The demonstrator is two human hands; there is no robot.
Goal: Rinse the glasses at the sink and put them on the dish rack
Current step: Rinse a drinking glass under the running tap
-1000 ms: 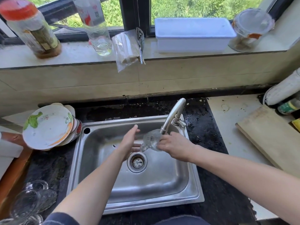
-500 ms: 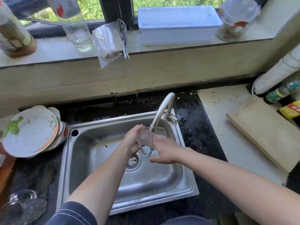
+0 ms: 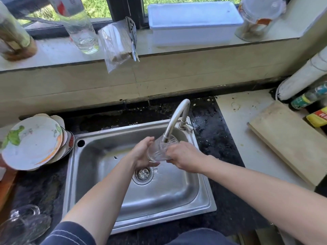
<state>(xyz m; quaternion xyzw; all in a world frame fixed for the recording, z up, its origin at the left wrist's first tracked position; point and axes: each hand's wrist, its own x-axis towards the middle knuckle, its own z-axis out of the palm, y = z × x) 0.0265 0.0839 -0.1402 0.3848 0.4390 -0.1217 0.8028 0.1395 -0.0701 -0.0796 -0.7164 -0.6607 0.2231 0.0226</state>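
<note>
Your two hands meet over the sink (image 3: 99,175), and both of them hold the same clear glass (image 3: 158,152). Your left hand (image 3: 141,154) cups the glass from the left side: its fingers (image 3: 149,139) are curved along the wall of the glass and the thumb lies under the bottom. Your right hand (image 3: 185,159) grips the glass from the right side, with its fingers (image 3: 170,152) bent around it. The glass is tilted, with its mouth up and toward the faucet (image 3: 175,119), and the end of the spout is at the mouth of the glass. I cannot tell whether water runs. The glass is above the basin, just behind the round drain (image 3: 143,174), and it does not touch the metal of the sink.

On the dark desk (image 3: 228,156) at the left of the sink a stack of plates (image 3: 33,144) stands tilted, and the front one has a green and orange picture. Near the lower left corner more clear glasses (image 3: 23,221) lie on the desk, well apart from your hands. At the right a wooden cutting board (image 3: 290,140) lies on the pale part of the desk. On the windowsill (image 3: 53,52) behind the sink stand a clear bottle (image 3: 79,27), a plastic bag (image 3: 118,43) and a white box (image 3: 192,23).
</note>
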